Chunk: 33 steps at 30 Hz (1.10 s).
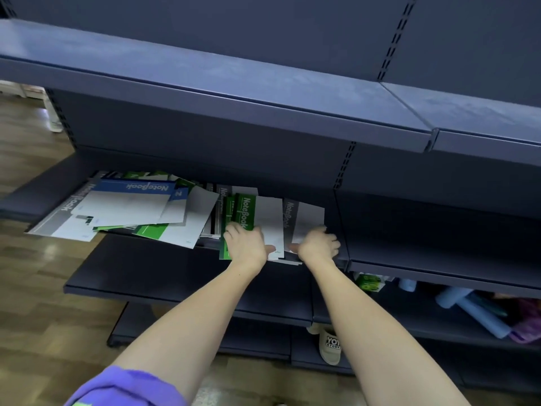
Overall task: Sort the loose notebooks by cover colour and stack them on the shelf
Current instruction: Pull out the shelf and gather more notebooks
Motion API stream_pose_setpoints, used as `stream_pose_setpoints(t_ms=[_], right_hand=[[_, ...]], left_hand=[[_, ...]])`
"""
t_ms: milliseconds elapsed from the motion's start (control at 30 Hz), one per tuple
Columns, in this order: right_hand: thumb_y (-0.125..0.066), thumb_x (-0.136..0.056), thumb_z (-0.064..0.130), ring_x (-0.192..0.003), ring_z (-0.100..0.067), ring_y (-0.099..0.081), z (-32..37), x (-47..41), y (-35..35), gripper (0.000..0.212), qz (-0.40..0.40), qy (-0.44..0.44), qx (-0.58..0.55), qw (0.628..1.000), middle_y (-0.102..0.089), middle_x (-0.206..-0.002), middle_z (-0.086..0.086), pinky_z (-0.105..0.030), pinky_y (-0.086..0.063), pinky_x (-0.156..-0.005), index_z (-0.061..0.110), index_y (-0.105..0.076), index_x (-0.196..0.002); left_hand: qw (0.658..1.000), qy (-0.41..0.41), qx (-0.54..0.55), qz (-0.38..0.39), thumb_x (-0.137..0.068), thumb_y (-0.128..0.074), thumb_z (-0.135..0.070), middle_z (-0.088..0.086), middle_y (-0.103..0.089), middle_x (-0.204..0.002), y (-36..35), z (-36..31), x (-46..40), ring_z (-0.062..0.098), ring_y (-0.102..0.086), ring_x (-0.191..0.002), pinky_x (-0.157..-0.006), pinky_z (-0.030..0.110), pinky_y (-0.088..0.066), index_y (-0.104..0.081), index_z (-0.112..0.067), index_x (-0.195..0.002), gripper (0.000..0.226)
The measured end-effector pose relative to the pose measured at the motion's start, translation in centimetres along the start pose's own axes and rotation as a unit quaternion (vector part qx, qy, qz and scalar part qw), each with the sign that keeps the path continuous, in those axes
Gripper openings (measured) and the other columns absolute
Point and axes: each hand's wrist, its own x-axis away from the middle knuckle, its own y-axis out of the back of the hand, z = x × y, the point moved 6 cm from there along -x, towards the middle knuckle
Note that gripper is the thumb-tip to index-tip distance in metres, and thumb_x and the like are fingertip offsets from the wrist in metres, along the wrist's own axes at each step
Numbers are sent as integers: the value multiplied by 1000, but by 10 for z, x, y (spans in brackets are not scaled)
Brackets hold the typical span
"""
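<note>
A loose heap of notebooks lies on the dark blue shelf, with a blue-banded notebook on top, a grey one sticking out left and green ones underneath. To the right, a green notebook stack and a grey notebook stack lie side by side. My left hand rests on the near end of the green stack, fingers over its cover and thumb at its front edge. My right hand grips the near edge of the grey stack, fingers curled over it.
An upper shelf overhangs the notebooks closely. The shelf bay to the right is bare. Lower right shelves hold light blue rolls and a green box. A sandalled foot stands below. Wood floor lies left.
</note>
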Motion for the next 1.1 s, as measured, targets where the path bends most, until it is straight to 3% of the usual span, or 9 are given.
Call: stream_pose_setpoints(t_ms=[167, 367, 500, 633, 700, 833, 900, 1000, 1100], right_hand=[[-92, -63, 42, -126, -36, -44, -18, -8, -1, 102, 27, -133, -54, 989, -40, -139, -21, -44, -39, -103, 7, -34, -140], [-91, -56, 59, -134, -31, -43, -22, -8, -7, 119, 97, -143, -85, 981, -41, -148, -11, -41, -40, -108, 8, -32, -147], [-86, -71, 48, -127, -37, -43, -19, 2, 2, 105, 69, -138, -74, 985, -28, -144, -17, -38, -46, -94, 11, -24, -147], [-80, -82, 26, -119, -28, -54, -20, 8, 6, 84, 64, -99, -108, 987, -34, -142, -19, -28, -51, -78, 3, -28, -143], [-77, -85, 24, -124, -26, -52, -27, 12, 12, 78, 58, -87, -120, 987, -39, -143, -19, -25, -43, -71, 2, -30, -143], [-70, -88, 8, -121, -33, -56, -44, 18, 21, 71, 21, -80, -212, 974, -53, -135, -20, -35, -49, -87, 0, -23, -141], [-57, -93, 5, -110, -34, -61, -54, 20, 24, 56, 23, -77, -259, 963, -54, -131, -19, -35, -54, -83, -1, -26, -140], [-44, -96, 2, -81, -32, -67, -70, 21, 28, 39, 43, -71, -342, 936, -52, -132, -16, -44, -63, -70, 6, -39, -135], [-40, -95, 1, -80, -34, -68, -89, 24, 37, 33, 24, -42, -342, 938, -55, -127, -13, -44, -63, -61, 12, -42, -126]], left_hand=[[998, 58, 22, -3, -68, -72, -72, 23, -45, -137, 11, 1, -8, 40, -38, -123, -103, 46, -30, -66, -23, -111, 65], [991, 72, 110, 7, -58, -87, -60, 22, -26, -146, 18, 4, -15, 43, -28, -131, -112, 48, -24, -56, -20, -117, 78], [988, 25, 151, -21, -69, -89, -28, 25, -17, -148, 28, 1, -12, 45, -34, -127, -106, 47, -38, -50, -10, -123, 69], [988, -17, 140, -71, -87, -54, 9, 26, -33, -133, 37, 1, -7, 40, -43, -113, -91, 42, -47, -51, -1, -123, 38], [991, -23, 111, -71, -90, -44, 11, 24, -41, -129, 40, 0, -4, 38, -45, -114, -90, 40, -47, -52, 1, -125, 38], [989, -42, 119, -76, -91, -45, 4, 16, -55, -124, 46, -10, 5, 35, -60, -107, -75, 41, -45, -39, -11, -141, 52], [982, -47, 162, -84, -92, -48, 2, 14, -55, -126, 47, -17, 9, 36, -63, -103, -71, 39, -41, -29, -13, -147, 61], [974, -53, 204, -80, -92, -54, -1, 14, -54, -128, 45, -28, 16, 37, -62, -106, -74, 40, -42, -38, -11, -139, 52], [970, -76, 222, -70, -91, -53, -2, 13, -56, -123, 41, -42, 25, 36, -61, -102, -72, 39, -42, -39, -15, -138, 51]])
